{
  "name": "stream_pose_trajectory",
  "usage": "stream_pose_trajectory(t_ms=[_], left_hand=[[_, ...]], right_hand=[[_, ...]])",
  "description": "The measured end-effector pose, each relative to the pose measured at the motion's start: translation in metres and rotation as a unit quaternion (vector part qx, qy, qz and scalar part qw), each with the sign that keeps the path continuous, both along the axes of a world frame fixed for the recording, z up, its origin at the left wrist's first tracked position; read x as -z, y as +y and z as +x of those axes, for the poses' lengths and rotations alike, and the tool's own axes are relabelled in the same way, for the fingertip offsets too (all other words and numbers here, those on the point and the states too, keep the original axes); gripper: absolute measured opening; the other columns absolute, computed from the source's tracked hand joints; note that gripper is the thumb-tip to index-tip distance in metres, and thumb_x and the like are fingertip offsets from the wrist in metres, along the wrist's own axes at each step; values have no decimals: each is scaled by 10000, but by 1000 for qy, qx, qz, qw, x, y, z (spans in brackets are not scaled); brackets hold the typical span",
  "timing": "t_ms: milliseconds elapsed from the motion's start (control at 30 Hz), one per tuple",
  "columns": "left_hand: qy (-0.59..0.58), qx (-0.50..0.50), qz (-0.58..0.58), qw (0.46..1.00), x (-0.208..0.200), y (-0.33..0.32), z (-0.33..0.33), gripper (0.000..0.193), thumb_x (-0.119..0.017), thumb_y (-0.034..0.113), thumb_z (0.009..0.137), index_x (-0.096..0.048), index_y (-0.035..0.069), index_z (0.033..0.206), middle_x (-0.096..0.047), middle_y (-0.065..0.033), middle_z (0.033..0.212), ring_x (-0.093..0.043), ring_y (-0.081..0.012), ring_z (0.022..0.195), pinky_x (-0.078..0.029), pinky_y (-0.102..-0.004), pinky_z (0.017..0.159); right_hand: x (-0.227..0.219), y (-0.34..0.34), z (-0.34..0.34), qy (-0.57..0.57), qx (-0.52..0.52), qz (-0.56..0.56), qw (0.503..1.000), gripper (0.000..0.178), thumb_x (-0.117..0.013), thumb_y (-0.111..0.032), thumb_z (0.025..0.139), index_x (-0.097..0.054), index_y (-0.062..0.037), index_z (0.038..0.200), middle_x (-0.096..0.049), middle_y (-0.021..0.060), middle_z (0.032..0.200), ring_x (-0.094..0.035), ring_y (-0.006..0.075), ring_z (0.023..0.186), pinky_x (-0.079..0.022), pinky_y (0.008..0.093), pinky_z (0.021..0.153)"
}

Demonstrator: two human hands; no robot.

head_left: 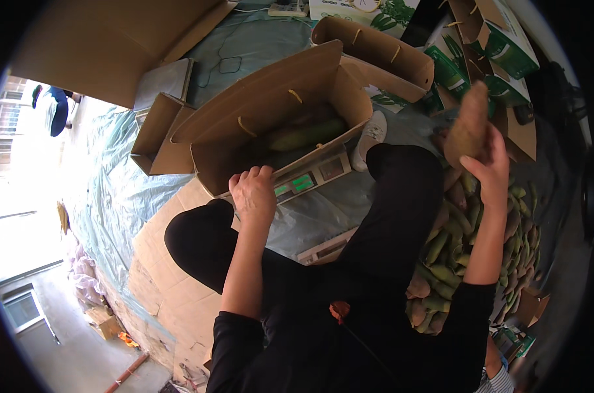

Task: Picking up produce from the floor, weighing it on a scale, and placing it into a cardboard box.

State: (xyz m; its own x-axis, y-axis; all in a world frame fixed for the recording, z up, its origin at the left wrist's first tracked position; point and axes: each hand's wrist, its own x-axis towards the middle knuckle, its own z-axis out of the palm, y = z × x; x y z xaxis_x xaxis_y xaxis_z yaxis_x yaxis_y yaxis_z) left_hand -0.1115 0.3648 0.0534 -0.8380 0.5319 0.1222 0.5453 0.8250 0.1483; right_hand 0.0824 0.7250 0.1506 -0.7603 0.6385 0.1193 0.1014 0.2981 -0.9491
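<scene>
My right hand (pixel 490 167), raised at the right, grips a long, brownish, soil-coloured radish (pixel 466 131) with its tip pointing up. The radish is slightly blurred. My left hand (pixel 253 196) has its fingers curled over the near rim of an open cardboard box (pixel 212 141) with yellow cord handles. Inside that box lie a long green radish (pixel 308 135) and a darker one behind it, in shadow. The box rests on a scale (pixel 313 178) whose green-lit display faces me. Below my right forearm spreads a big heap of green and brownish radishes (pixel 444 272).
Another open cardboard box (pixel 375 59) stands beyond, with green-and-white cartons (pixel 510 52) at the far right. A small open box (pixel 161 134) sits left of the scale. Plastic sheeting (pixel 123 196) covers the ground. One person (pixel 58 110) is at the far left; a striped sleeve (pixel 499 380) shows lower right.
</scene>
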Motion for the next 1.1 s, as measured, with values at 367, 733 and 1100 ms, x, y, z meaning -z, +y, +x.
stream_pose_trajectory(t_ms=[367, 733, 1100], left_hand=[[-7, 15, 17, 1000, -4, -7, 0, 36, -615, 117, 755, -584, 102, 766, -605, -46, 754, -595, -238, 808, -388, -413, 859], [56, 28, -29, 998, 14, -11, -7, 116, -639, 185, 738, -563, 98, 724, -628, -77, 734, -609, -263, 756, -413, -404, 723], [-4, 33, -46, 998, 6, -2, -4, 126, -642, 169, 770, -605, 69, 837, -652, -80, 809, -603, -284, 783, -415, -405, 753]], right_hand=[[21, -140, -208, -109, -362, 280, 882, 611, -744, -155, 534, -551, -47, 1104, -610, 157, 1044, -575, 311, 1005, -471, 376, 852], [100, -238, -261, -253, -378, 211, 865, 866, -802, -376, 561, -441, -90, 1294, -586, 178, 1151, -560, 343, 1074, -466, 470, 870], [-7, -41, -119, -64, -226, 127, 964, 418, -684, -273, 774, -599, -17, 1095, -679, 115, 943, -642, 172, 855, -498, 284, 740]])
